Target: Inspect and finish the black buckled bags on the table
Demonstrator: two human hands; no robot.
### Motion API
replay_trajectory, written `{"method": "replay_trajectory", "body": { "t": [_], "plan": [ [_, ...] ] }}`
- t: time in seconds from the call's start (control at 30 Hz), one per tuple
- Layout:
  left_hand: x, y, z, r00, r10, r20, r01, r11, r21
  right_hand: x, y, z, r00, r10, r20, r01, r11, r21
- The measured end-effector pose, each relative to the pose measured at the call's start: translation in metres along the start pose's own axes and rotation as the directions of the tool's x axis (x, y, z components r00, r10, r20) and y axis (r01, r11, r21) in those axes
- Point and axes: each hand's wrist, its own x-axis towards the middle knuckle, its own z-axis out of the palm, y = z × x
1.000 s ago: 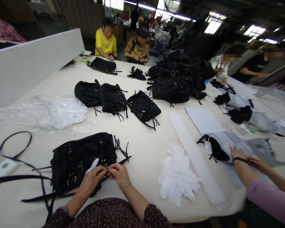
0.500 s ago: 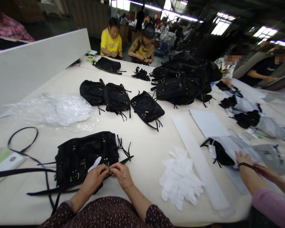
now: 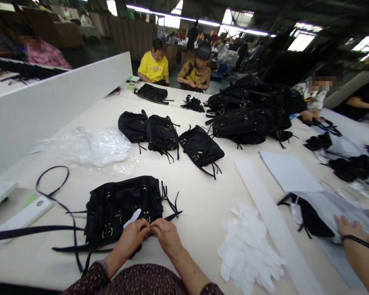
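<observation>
A black bag (image 3: 119, 207) with gold buckles and fringe straps lies flat on the cream table (image 3: 190, 192) in front of me. My left hand (image 3: 133, 237) and my right hand (image 3: 167, 237) meet at the bag's near edge, fingertips pinched together on a thin black strap of the bag. A small white paper slip (image 3: 132, 218) sticks out just above my left hand. Long black straps (image 3: 49, 192) trail from the bag to the left.
White gloves (image 3: 249, 254) lie to my right, beside a long white strip (image 3: 264, 213). Crumpled clear plastic (image 3: 89, 145) sits at the left. More black bags (image 3: 199, 147) and a big pile (image 3: 249, 110) fill the middle. A neighbour's hand (image 3: 349, 229) works at right; other people sit across.
The view has drifted so everything sits further right and lower in frame. My hands stay pinched together on the strap at the bag's near edge.
</observation>
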Motion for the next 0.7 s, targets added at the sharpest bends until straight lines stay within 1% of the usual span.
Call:
{"method": "replay_trajectory", "body": {
  "t": [0.07,0.13,0.23,0.27,0.33,0.4,0.47,0.53,0.57,0.63,0.67,0.7],
  "plan": [
    [0.003,0.000,0.002,1.000,-0.019,0.008,0.020,0.997,-0.071,0.001,0.004,0.003,0.998,-0.062,0.014,0.063,0.993,-0.098],
    [0.006,-0.004,0.005,0.997,-0.068,0.023,0.072,0.979,-0.192,0.001,0.008,0.006,0.995,-0.102,0.023,0.104,0.980,-0.172],
    [0.009,-0.013,0.012,0.989,-0.141,0.040,0.146,0.930,-0.336,0.001,0.010,0.011,0.994,-0.105,0.029,0.108,0.971,-0.215],
    [0.010,-0.015,0.014,0.987,-0.152,0.045,0.158,0.919,-0.360,0.002,0.010,0.011,0.995,-0.095,0.026,0.098,0.976,-0.192],
    [0.011,-0.019,0.017,0.985,-0.161,0.057,0.171,0.907,-0.385,0.004,0.008,0.011,0.998,-0.068,0.007,0.068,0.993,-0.093],
    [0.010,-0.018,0.017,0.984,-0.163,0.070,0.177,0.889,-0.422,0.005,0.005,0.008,1.000,-0.022,-0.016,0.022,0.999,0.047],
    [0.008,-0.015,0.013,0.982,-0.167,0.083,0.186,0.862,-0.472,0.003,0.002,0.002,0.998,0.052,-0.029,-0.045,0.977,0.209],
    [0.004,-0.012,0.002,0.982,-0.174,0.074,0.188,0.847,-0.497,-0.002,0.000,-0.007,0.989,0.137,-0.045,-0.113,0.931,0.348],
    [0.002,-0.011,-0.007,0.983,-0.174,0.052,0.177,0.852,-0.492,-0.006,0.000,-0.012,0.982,0.178,-0.059,-0.141,0.908,0.394],
    [-0.001,-0.013,-0.030,0.984,-0.173,-0.039,0.135,0.874,-0.467,-0.016,0.003,-0.021,0.962,0.260,-0.089,-0.194,0.872,0.449],
    [-0.003,-0.016,-0.044,0.979,-0.178,-0.104,0.112,0.882,-0.457,-0.021,0.006,-0.025,0.947,0.305,-0.098,-0.226,0.853,0.470],
    [-0.005,-0.022,-0.059,0.963,-0.194,-0.185,0.091,0.886,-0.455,-0.027,0.009,-0.027,0.930,0.357,-0.086,-0.272,0.828,0.489]
  ]
}}
